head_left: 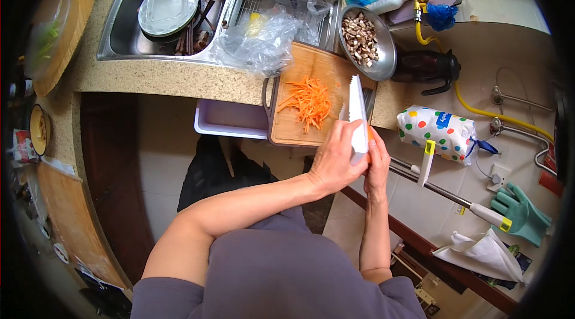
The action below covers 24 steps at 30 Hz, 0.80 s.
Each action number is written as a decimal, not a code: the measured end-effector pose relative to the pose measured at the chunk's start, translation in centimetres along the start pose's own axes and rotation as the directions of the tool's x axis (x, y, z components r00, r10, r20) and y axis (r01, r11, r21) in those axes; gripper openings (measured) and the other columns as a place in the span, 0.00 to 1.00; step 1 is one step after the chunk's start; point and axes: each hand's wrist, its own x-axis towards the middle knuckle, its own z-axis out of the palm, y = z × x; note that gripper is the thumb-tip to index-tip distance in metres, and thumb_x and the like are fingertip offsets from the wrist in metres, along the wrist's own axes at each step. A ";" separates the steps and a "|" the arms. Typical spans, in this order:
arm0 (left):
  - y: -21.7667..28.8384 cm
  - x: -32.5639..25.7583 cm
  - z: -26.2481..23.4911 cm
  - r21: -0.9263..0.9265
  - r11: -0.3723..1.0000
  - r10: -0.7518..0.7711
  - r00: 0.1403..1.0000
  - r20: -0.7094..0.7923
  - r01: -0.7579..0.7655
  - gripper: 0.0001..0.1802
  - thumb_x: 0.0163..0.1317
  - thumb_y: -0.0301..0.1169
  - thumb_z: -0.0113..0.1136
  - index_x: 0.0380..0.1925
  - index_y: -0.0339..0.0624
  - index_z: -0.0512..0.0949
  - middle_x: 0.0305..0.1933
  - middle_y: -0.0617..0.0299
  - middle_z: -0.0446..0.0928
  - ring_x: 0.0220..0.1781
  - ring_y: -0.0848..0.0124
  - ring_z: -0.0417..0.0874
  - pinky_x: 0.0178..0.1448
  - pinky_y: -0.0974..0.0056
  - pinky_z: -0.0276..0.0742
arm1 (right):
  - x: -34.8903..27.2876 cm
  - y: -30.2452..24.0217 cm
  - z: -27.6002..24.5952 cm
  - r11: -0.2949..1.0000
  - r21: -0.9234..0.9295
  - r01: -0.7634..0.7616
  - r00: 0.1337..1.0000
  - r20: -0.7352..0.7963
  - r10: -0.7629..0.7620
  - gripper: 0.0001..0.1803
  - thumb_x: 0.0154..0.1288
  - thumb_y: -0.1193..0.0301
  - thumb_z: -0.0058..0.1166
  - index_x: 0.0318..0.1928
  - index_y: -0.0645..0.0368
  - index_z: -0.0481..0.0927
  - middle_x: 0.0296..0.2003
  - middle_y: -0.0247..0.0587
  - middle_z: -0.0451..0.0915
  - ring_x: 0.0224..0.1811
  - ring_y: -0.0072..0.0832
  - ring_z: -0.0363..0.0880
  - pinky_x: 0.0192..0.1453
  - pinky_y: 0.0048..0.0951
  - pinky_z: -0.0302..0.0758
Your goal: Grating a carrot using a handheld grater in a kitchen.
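Observation:
My left hand [336, 160] is closed around the lower end of a white grater [358, 112], held on edge above the right side of the cutting board. On the grater's right face, my right hand [377, 163] grips a carrot [370, 134]; only a bit of orange shows between the fingers. A loose heap of shredded carrot [308, 102] lies on the wooden cutting board [284, 130], left of the grater. Just beyond the board stands a metal bowl [388, 55] of chopped mushrooms [359, 37].
Behind the board is a double sink [108, 43] with a lidded container [168, 10] and crumpled plastic bags [260, 43]. A purple drawer-like bin [230, 124] sits below the counter edge. To the right are a dark jug [422, 67], a dotted tissue pack [437, 133] and a yellow hose [479, 112].

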 end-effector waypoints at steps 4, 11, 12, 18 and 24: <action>-1.8 0.1 -1.7 0.004 0.986 -0.164 0.982 -0.088 0.165 0.37 0.49 0.31 0.68 0.59 0.35 0.65 0.53 0.43 0.70 0.57 0.50 0.74 0.61 0.55 0.72 | -1.7 -2.9 2.5 0.983 -0.181 -0.040 0.998 0.031 0.046 0.27 0.72 0.61 0.50 0.66 0.60 0.69 0.35 0.34 0.79 0.20 0.13 0.66 0.21 0.16 0.64; -5.3 -0.4 -2.8 -0.023 0.928 -0.372 0.924 -0.091 0.372 0.31 0.49 0.28 0.66 0.56 0.29 0.71 0.47 0.44 0.80 0.46 0.61 0.84 0.49 0.61 0.81 | -3.7 -4.2 4.7 0.712 -0.694 0.110 0.993 0.044 -0.111 0.22 0.69 0.61 0.50 0.60 0.54 0.77 0.31 0.57 0.84 0.35 0.45 0.85 0.41 0.38 0.79; -6.0 -0.6 -2.7 -0.079 0.908 -0.417 0.904 -0.093 0.411 0.28 0.50 0.26 0.63 0.53 0.28 0.72 0.43 0.46 0.80 0.41 0.62 0.85 0.42 0.62 0.82 | -3.6 -4.4 5.2 0.673 -0.733 0.099 0.994 0.043 -0.099 0.22 0.69 0.61 0.49 0.60 0.53 0.77 0.28 0.58 0.83 0.32 0.48 0.85 0.39 0.40 0.79; -4.3 1.5 -2.6 -0.408 0.692 -0.665 0.745 -0.041 0.595 0.19 0.47 0.24 0.59 0.42 0.29 0.75 0.33 0.47 0.81 0.35 0.58 0.85 0.42 0.58 0.81 | 5.7 0.5 6.1 0.575 -0.809 0.125 0.953 -0.064 -0.297 0.22 0.68 0.58 0.46 0.57 0.54 0.80 0.29 0.62 0.82 0.35 0.54 0.83 0.41 0.46 0.78; -5.1 2.5 -3.7 -0.367 0.734 -0.661 0.726 -0.190 0.572 0.13 0.48 0.26 0.59 0.35 0.30 0.75 0.32 0.50 0.80 0.32 0.63 0.82 0.40 0.60 0.77 | 3.7 -2.1 5.5 0.597 -0.783 0.177 0.963 0.014 -0.267 0.23 0.69 0.55 0.44 0.56 0.51 0.81 0.32 0.64 0.82 0.37 0.56 0.83 0.44 0.48 0.78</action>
